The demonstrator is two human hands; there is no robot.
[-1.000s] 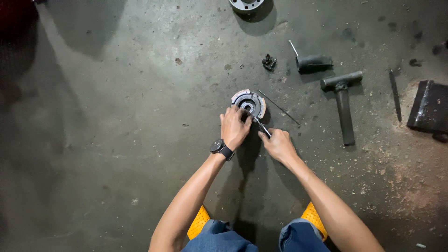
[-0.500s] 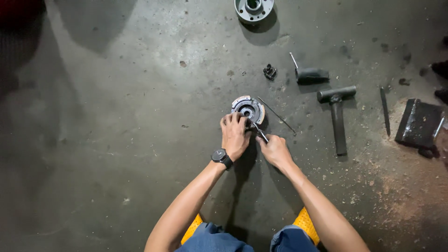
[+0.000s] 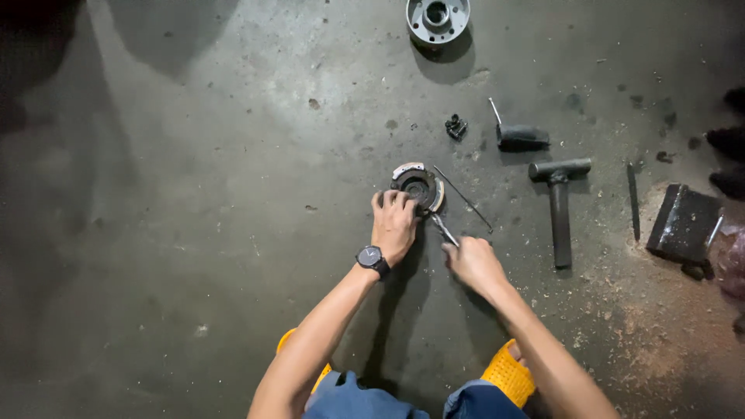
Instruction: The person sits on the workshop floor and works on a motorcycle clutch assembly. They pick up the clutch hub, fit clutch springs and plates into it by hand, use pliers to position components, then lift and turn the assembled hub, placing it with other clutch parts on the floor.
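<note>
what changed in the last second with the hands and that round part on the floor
Little changed. The left hand stays pressed on the round part, and the right hand keeps its thin metal tool at the part's edge, drawn back slightly. The whole scene shifts in frame, so the camera moved. The hammer, grey hub and dark block lie as before.
</note>
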